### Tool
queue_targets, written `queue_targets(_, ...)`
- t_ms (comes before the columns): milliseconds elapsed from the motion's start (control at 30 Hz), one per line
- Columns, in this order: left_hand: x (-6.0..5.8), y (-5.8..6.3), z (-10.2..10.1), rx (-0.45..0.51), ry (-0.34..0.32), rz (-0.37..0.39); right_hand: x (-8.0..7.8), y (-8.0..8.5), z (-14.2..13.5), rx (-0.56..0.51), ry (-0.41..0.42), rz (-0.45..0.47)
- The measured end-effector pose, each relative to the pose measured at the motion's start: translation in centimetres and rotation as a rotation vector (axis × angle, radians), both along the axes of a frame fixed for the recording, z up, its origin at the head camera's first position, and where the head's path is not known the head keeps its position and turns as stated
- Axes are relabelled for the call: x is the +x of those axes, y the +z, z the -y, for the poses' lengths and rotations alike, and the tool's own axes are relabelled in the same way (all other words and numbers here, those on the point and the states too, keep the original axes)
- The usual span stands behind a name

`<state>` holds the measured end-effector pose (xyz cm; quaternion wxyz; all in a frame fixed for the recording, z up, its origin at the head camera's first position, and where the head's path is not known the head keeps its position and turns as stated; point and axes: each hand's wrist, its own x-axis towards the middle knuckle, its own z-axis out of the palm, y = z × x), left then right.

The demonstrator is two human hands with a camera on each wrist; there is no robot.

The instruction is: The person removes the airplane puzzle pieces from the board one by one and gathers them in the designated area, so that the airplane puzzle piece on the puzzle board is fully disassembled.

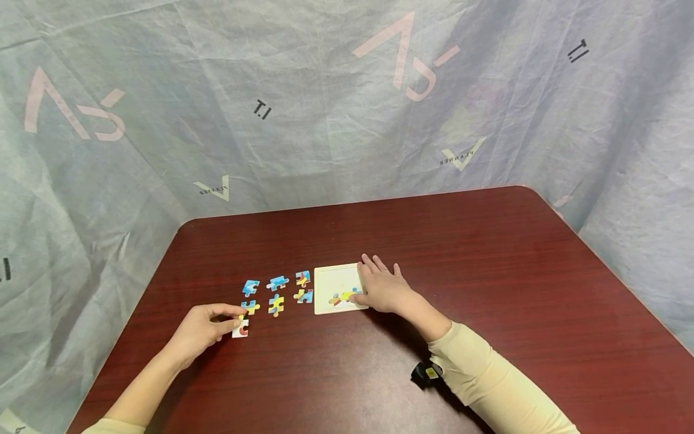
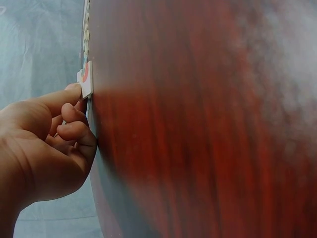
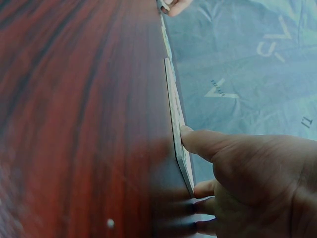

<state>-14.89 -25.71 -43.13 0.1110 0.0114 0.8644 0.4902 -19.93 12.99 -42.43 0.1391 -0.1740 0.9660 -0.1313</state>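
Note:
My left hand (image 1: 202, 333) pinches a white-and-red jigsaw puzzle piece (image 1: 241, 331) between thumb and fingertips, at the near left of the other pieces. In the left wrist view this puzzle piece (image 2: 87, 82) appears tilted, its lower edge near the tabletop. My right hand (image 1: 384, 289) rests on the right side of a pale puzzle tray (image 1: 332, 276), thumb on its face and the other fingers spread past its edge. Part of the tray is hidden under the hand. A small coloured picture shows low on the tray's face, partly covered by the thumb.
Several blue-and-yellow puzzle pieces (image 1: 276, 304) lie in loose rows between my left hand and the tray. A small black object (image 1: 422, 375) with a yellow mark is by my right sleeve. A grey printed cloth (image 1: 303, 150) hangs behind the dark red table (image 1: 347, 374).

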Motion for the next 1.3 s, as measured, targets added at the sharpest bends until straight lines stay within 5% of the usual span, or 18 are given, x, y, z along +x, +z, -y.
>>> queue_targets(567,0.0,-0.2,-0.2,0.022,0.025,-0.025,-0.1,-0.1,-0.2,-0.016,0.003,0.001)
queue_targets(1300,-0.6,0.5,-4.7,0.061,-0.02,-0.028,-0.1,-0.1,-0.4,-0.014,0.022,-0.006)
